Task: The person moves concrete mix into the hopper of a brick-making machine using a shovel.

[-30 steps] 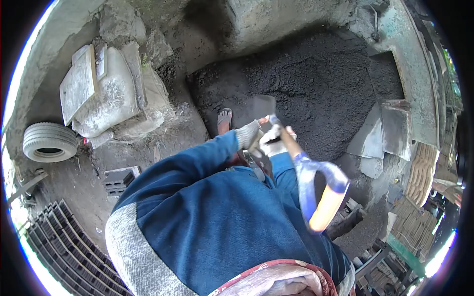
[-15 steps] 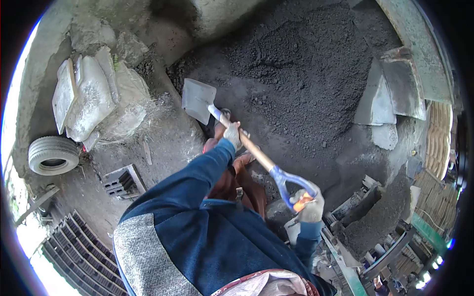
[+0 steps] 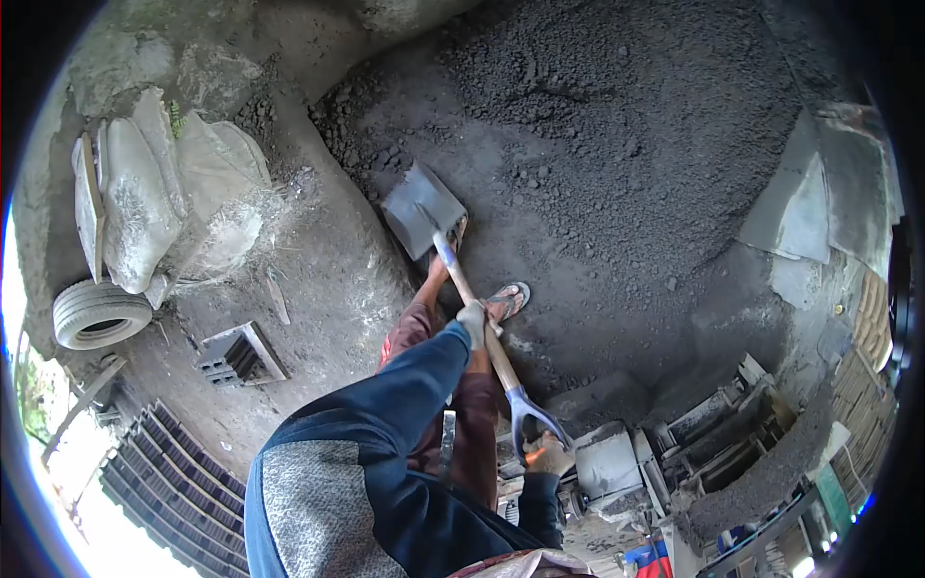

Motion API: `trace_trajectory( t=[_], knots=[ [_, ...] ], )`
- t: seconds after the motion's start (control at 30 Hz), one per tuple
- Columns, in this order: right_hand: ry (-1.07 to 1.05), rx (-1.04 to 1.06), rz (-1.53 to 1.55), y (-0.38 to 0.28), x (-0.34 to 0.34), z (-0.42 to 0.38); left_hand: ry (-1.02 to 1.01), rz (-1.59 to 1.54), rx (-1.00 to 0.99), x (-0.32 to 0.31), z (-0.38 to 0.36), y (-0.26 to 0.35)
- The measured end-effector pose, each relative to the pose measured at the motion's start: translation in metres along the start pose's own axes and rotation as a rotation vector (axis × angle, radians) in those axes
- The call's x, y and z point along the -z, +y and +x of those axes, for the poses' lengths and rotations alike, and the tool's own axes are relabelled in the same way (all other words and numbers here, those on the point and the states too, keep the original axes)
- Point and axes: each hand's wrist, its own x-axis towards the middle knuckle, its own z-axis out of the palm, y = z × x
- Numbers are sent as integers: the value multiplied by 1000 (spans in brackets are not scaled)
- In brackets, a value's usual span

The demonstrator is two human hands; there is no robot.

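A shovel (image 3: 503,364) with a wooden shaft, a square metal blade (image 3: 421,209) and a blue D-shaped grip runs diagonally across the view. My gloved left hand (image 3: 472,323) is wrapped round the middle of the shaft. At the lower end, my gloved right hand (image 3: 551,455) is closed on the D-grip, where some orange shows. The bare-looking blade is beside one foot, partly hiding it. My other foot, in a sandal (image 3: 509,301), stands on the dark floor right of the shaft. Dark granular material (image 3: 617,154) is heaped beyond the blade.
Broken slabs (image 3: 145,202) and a tire (image 3: 101,315) are at left. Hollow blocks (image 3: 229,361) lie on the ground below them. Rows of dark blocks (image 3: 173,491) occupy the lower left. Metal sheets (image 3: 805,212) lean at right, above wooden and metal equipment (image 3: 723,433).
The shovel's blade has shifted slightly right and down in view, and its grip has swung down and left. Both hands have moved with it, still holding on. My camera view has shifted.
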Motion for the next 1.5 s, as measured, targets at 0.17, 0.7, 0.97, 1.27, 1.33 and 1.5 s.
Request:
trace_trajectory(
  t=[0.17,0.7,0.97,1.27,1.33,1.5],
  knots=[
    [-303,-215,145,58,-83,22,78,96,61,4,28,129],
    [-287,-194,85,31,-149,-1,145,114,-49,-7,35,175],
    [-384,-390,283,54,-221,-43,131,203,-74,20,55,276],
    [-515,-277,192,-28,-338,-84,115,226,-78,-35,27,396],
    [-455,-149,-67,-38,-338,-35,85,146,-107,-54,44,380],
    [-526,-311,127,-20,-308,80,70,116,-206,-67,104,328]
  ],
)
